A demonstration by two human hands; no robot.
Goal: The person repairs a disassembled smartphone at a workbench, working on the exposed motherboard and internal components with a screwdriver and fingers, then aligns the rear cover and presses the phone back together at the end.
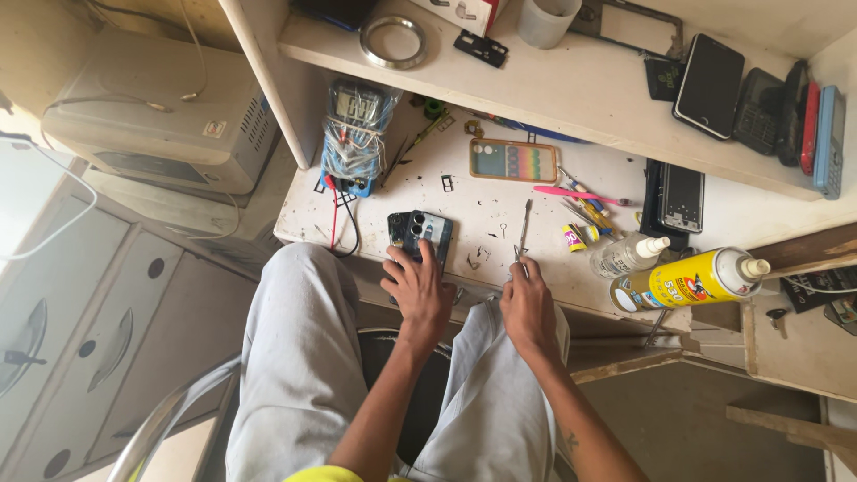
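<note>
My left hand (418,293) rests on the near end of a dark phone (420,234) that lies back-up with its camera cluster showing on the white worktable (482,214). My right hand (528,303) sits at the table's front edge, fingers closed around the lower end of a thin metal tool (524,228) that points away from me. Small screws and metal bits lie scattered between the two hands. My knees in light trousers are just under the table edge.
A blue wire-wrapped meter (357,134) stands at the back left. A rainbow phone case (513,162), pink tool (580,195), small bottle (629,254) and yellow spray can (692,278) lie to the right. Several phones (710,85) sit on the shelf above.
</note>
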